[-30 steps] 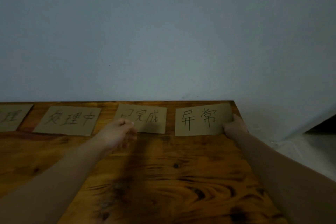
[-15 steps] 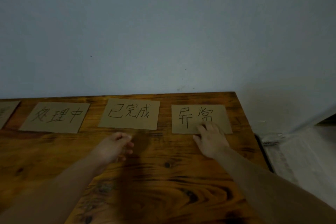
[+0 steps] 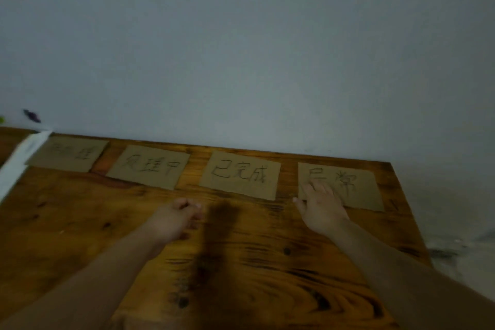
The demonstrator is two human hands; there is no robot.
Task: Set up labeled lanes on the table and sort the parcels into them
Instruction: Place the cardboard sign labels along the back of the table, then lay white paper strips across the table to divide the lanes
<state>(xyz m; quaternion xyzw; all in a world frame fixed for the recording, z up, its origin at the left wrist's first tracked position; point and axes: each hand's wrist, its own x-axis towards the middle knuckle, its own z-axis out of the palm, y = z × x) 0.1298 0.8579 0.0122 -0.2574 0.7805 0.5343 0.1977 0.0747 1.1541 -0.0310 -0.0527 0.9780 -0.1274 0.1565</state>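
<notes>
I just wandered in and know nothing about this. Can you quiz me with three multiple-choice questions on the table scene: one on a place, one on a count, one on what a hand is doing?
1. Where do the brown labels lie on the wooden table?
A) in a row along its far edge
B) stacked at the near edge
C) scattered in the middle

2. How many labels show?
A) two
B) four
C) six

3. What is the right hand doing?
A) gripping a pen
B) resting straight fingers on the rightmost label
C) hanging off the table

Answers:
1 A, they sit side by side below the wall.
2 B, four cards can be counted.
3 B, its fingers lie flat on that card.
</notes>
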